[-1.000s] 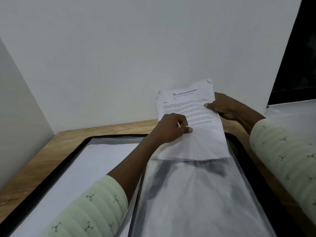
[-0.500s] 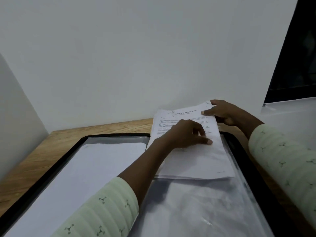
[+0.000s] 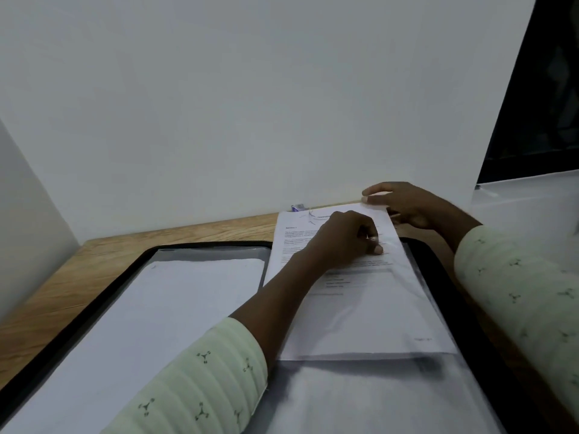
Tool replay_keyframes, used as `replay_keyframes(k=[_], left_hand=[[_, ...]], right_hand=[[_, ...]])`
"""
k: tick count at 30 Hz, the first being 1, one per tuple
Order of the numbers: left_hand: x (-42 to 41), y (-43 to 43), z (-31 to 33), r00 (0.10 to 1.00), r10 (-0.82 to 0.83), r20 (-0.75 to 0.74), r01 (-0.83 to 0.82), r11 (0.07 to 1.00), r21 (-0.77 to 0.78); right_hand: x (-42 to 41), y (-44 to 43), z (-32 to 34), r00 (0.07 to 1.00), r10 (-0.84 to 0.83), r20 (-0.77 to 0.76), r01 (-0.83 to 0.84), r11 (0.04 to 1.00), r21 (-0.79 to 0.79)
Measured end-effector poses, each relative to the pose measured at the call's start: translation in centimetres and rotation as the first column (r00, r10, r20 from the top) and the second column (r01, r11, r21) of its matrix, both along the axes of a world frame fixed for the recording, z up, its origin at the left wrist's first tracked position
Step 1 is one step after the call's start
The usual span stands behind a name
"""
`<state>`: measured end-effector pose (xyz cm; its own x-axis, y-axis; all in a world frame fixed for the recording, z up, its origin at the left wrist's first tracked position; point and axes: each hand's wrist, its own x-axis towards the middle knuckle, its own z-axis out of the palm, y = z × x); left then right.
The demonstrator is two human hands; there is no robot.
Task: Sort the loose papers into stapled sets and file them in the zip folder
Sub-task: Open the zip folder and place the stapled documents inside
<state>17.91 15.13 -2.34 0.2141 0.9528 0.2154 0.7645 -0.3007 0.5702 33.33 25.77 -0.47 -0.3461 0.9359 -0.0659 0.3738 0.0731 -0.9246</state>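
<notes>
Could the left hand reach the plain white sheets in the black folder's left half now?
Probably yes: the left hand holds the printed paper set right beside the plain white sheets, nothing between.

Dim, flat light; soft blur throughout, wide-angle bending at edges.

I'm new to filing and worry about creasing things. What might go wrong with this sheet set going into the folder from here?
The paper set tops out past the zip folder's far rim, so zipping now might crease it. The right hand pinches just one top corner; pushing from there may buckle the pages. The left hand pinches the clear pocket; letting go early might snag the sheets.
</notes>
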Motion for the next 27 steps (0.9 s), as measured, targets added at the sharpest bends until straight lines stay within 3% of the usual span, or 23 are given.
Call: replay_keyframes(k=[3, 8, 11, 13, 15, 18, 22, 25, 27], left_hand=[[0.2, -0.2, 0.4, 1.000, 0.002, 0.000, -0.002, 1.000, 0.021], [0.8, -0.6, 0.5, 1.000, -0.001, 0.002, 0.001, 0.999, 0.045], [1.0, -1.0, 0.5, 1.000, -0.012, -0.004, 0.013, 0.999, 0.052], [0.9, -1.3, 0.8, 1.000, -0.008, 0.001, 0.008, 0.999, 0.045], [0.9, -1.5, 1.1, 0.999, 0.005, 0.034, -0.007, 0.999, 0.040], [1.1, -1.7, 1.6, 0.996, 0.021, 0.084, -0.025, 0.999, 0.046], [1.1, -1.6, 1.8, 0.995, 0.017, 0.100, -0.024, 0.998, 0.064], [1.2, -1.8, 1.9, 0.994, 0.003, 0.107, -0.014, 0.995, 0.096], [1.0, -1.9, 1.9, 0.992, -0.010, 0.129, -0.007, 0.991, 0.131]], right_hand=[[-0.3, -0.4, 0.1, 0.999, -0.043, -0.031, 0.046, 0.992, 0.121], [0.9, -1.7, 1.7, 0.986, 0.156, 0.064, -0.158, 0.987, 0.026], [1.6, -1.5, 2.1, 0.999, 0.046, 0.011, -0.046, 0.997, 0.065], [1.5, -1.6, 1.7, 0.999, 0.039, 0.025, -0.038, 0.999, -0.037], [1.1, -1.7, 1.1, 0.986, 0.082, 0.143, -0.065, 0.991, -0.116], [0.4, -1.7, 0.8, 0.974, 0.092, 0.205, -0.062, 0.987, -0.147], [0.3, -1.9, 1.0, 0.998, 0.047, -0.043, -0.058, 0.945, -0.321], [0.3, -1.9, 1.7, 0.959, 0.011, -0.285, -0.134, 0.900, -0.416], [0.2, -2.2, 2.3, 0.939, 0.066, -0.338, -0.212, 0.884, -0.417]])
